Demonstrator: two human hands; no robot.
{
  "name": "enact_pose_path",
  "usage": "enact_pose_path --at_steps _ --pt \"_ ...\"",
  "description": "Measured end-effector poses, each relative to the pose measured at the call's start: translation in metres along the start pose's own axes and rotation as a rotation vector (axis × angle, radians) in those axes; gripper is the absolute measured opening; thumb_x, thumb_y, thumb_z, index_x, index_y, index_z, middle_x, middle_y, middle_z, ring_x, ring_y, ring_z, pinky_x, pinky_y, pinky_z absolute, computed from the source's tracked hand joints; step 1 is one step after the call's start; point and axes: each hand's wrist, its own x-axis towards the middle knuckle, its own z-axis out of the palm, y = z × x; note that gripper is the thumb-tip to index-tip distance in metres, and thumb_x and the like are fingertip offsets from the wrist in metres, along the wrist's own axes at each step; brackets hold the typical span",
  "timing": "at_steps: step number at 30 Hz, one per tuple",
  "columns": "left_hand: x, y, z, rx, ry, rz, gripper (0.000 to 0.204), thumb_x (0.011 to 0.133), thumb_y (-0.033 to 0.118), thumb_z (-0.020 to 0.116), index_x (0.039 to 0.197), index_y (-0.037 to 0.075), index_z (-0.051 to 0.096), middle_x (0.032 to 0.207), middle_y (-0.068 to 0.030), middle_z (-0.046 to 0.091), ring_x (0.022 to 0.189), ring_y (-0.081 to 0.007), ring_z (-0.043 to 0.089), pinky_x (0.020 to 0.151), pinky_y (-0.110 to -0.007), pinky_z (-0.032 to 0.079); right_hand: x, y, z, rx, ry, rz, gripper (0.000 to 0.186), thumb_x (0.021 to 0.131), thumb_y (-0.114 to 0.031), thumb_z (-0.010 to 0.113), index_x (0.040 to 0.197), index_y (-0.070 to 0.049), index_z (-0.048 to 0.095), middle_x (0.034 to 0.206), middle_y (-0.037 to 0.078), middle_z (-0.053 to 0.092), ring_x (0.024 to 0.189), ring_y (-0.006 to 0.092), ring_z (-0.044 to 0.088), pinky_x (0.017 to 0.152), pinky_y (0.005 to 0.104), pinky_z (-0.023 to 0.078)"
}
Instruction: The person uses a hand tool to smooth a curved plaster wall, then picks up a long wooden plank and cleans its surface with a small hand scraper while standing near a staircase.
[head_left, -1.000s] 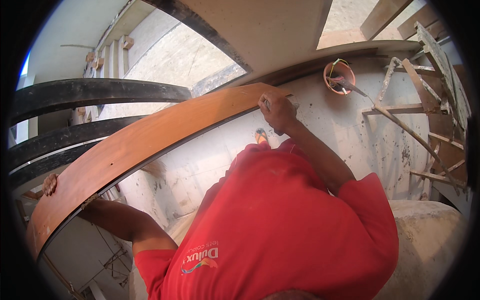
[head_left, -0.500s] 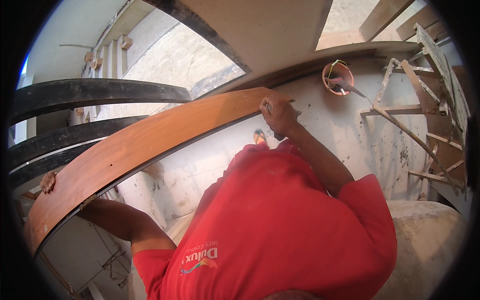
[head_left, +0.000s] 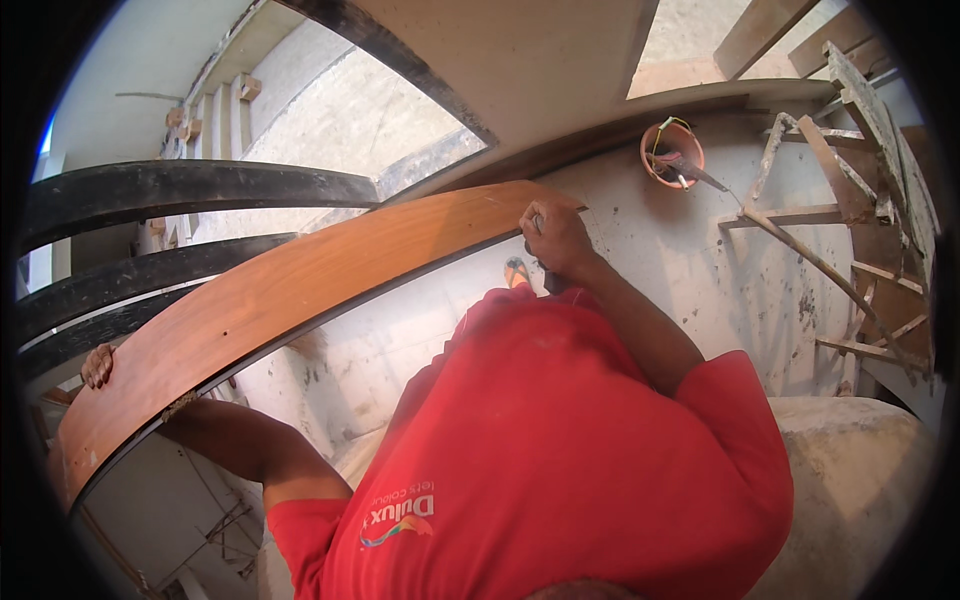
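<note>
A long board (head_left: 330,265) with an orange-brown wood-grain face and a dark edge runs from the lower left to the upper middle. My left forearm passes beneath it, and my left hand (head_left: 97,366) comes up around its far edge, fingers curled over the face. Near the board's right end, my right hand (head_left: 553,238) is closed in a fist against the near edge. A dark piece (head_left: 552,283) shows just below this fist. The fist hides most of what it grips, so its kind is unclear.
Black curved bars (head_left: 200,186) lie beyond the board at left. An orange bucket (head_left: 672,152) with tools in it stands at the upper right, near a rough wooden frame (head_left: 790,215). A sandalled foot (head_left: 516,270) shows on the pale, spotted floor (head_left: 690,270).
My right hand has shifted slightly toward me and turned a little, and the dark part at its right side no longer shows. My left hand keeps its hold on the board.
</note>
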Motion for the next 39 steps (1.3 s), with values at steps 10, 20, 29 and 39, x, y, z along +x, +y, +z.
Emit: enact_pose_path --at_steps 10,20,29,39 --pt "-0.003 -0.016 0.004 -0.008 -0.016 0.016 0.031 0.105 0.017 0.048 0.084 0.007 0.068 0.083 -0.0075 0.073 0.079 -0.0198 0.07 0.077 -0.031 0.052 -0.009 -0.02 0.007 0.076 0.035 0.003 0.02 0.092 -0.02 0.066 0.084 -0.002 0.07 0.082 0.021 0.072 0.079 0.0406 0.072 0.077 0.0497 0.057" --pt "0.004 -0.001 -0.029 -0.06 -0.085 -0.015 0.029 0.104 0.019 0.051 0.087 0.007 0.07 0.084 -0.0084 0.073 0.077 -0.0211 0.068 0.077 -0.034 0.052 -0.02 -0.082 0.016 0.206 -0.06 -0.138 0.02 0.093 -0.023 0.067 0.085 -0.004 0.067 0.084 0.018 0.071 0.084 0.0397 0.071 0.078 0.0506 0.056" --pt "0.011 -0.044 0.005 -0.098 0.077 -0.105 0.031 0.105 0.02 0.049 0.084 0.006 0.068 0.082 -0.0078 0.072 0.075 -0.0214 0.067 0.075 -0.034 0.053 -0.022 -0.11 0.013 0.142 -0.053 -0.19 0.019 0.093 -0.02 0.069 0.087 -0.003 0.066 0.086 0.018 0.069 0.084 0.0377 0.069 0.076 0.0474 0.054" --pt "0.002 -0.001 -0.04 -0.074 -0.002 -0.098 0.032 0.103 0.021 0.051 0.08 0.007 0.069 0.081 -0.0083 0.072 0.076 -0.0228 0.068 0.076 -0.035 0.053 0.004 0.095 0.006 -0.134 -0.004 0.241 0.021 0.093 -0.028 0.069 0.093 -0.007 0.07 0.098 0.02 0.073 0.096 0.0401 0.071 0.086 0.0515 0.056"
